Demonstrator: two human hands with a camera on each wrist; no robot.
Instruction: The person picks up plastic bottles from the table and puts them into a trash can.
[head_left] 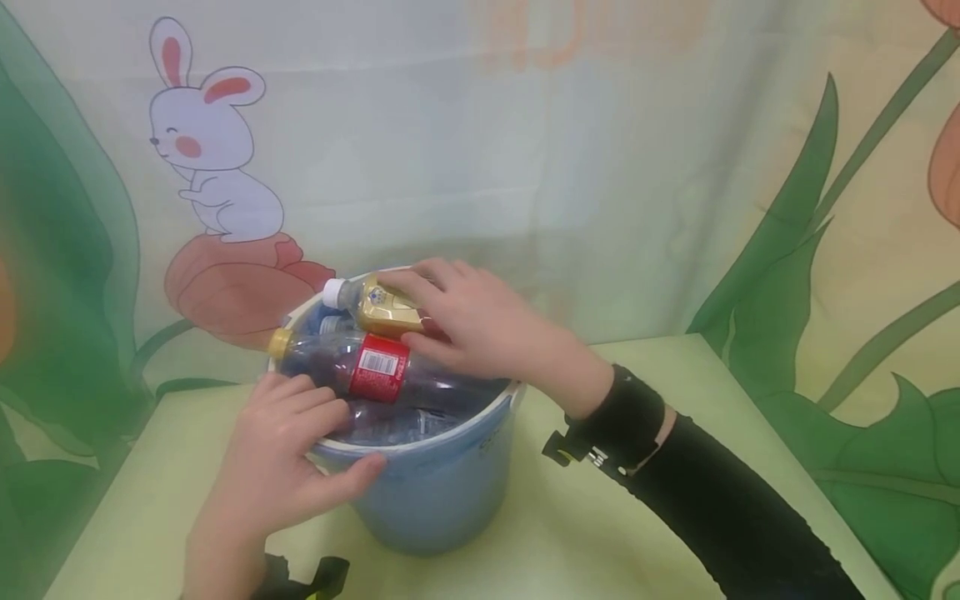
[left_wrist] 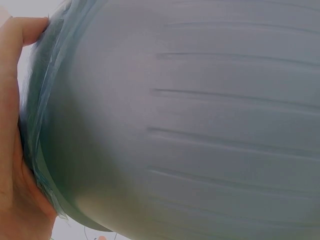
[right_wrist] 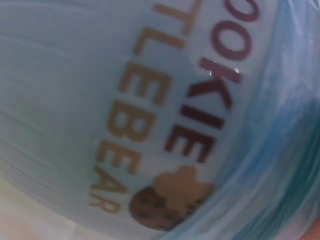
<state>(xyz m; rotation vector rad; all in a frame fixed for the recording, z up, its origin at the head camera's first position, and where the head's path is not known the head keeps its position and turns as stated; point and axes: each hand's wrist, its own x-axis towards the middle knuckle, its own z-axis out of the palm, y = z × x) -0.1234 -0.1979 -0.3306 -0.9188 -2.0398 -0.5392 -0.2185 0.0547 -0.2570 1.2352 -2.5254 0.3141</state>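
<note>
A blue bin, lined with a thin blue plastic bag, is filled to its rim with plastic bottles. My left hand grips the rim at the left front, fingers over the edge, thumb along the outside. Inside, my right hand holds a white-capped bottle with a gold label, fingers over its top and thumb at its near side. Right below lies a yellow-capped bottle with a red label, on its side across the opening. Another clear bottle shows nearer the front rim.
The bin stands on a pale green tabletop. Behind it hangs a cloth backdrop printed with a rabbit, leaves and flowers. In the right wrist view, brown lettering and a cookie picture mark the bin's side.
</note>
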